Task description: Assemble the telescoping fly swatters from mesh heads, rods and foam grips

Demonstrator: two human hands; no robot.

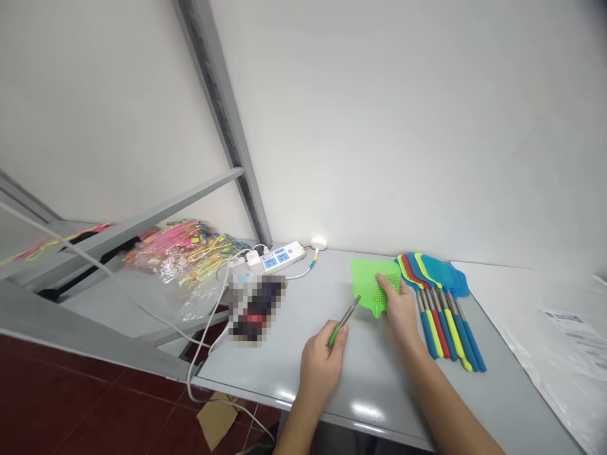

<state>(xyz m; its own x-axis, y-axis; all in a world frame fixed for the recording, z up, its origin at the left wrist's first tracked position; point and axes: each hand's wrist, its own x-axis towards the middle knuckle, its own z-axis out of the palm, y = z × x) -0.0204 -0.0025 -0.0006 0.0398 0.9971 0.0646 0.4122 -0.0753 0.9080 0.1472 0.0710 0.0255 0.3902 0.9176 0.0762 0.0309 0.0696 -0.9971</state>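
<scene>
My left hand (322, 360) is closed around the green grip of a metal telescopic handle (349, 314), its bare tip pointing up and right. Between the thumb and fingers of my right hand (398, 306) is a green fly swatter head (367, 281), a flat perforated piece with a small socket at its lower edge. The handle tip is close to the head's lower left; whether they touch I cannot tell. Just right of my right hand lies a row of several fly swatters (448, 316), in blue, yellow and red, heads toward the wall.
A white power strip (284, 258) with plugs and a blurred dark object (258, 313) lie on the left of the table (303, 347). Cables hang over its edge. Bagged colourful cords (190, 249) lie behind the metal frame (227, 114). A white plastic bag (535, 316) covers the right.
</scene>
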